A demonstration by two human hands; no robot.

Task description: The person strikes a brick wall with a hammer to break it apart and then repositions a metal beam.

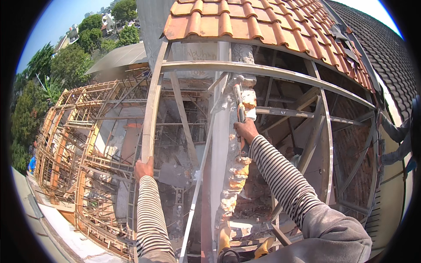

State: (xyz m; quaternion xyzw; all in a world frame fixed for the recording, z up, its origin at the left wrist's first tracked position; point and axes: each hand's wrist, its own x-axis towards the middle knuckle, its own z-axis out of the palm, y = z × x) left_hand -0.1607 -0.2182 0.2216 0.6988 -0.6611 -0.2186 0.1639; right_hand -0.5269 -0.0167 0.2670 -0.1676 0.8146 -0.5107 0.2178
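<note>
My left hand point(144, 168) is closed around the lower end of a long truss beam point(151, 116), which rises toward the tiled roof edge. Ahead of me, my right hand point(247, 130) grips the handle of a hammer point(239, 100). The hammer's head points away from me, by the far part of a broken brick wall point(237, 177). Rough brick and mortar show along the wall's top. I cannot tell whether the head touches the masonry. Striped sleeves cover both my forearms.
Orange roof tiles point(237, 26) lie above a crossbeam point(263, 72). A thin white pole point(197, 193) slants beside the wall. Bamboo and timber scaffolding point(81, 153) stands lower left. Another person's grey sleeve point(394, 129) shows at the right edge. My yellow boots point(264, 248) are at the bottom.
</note>
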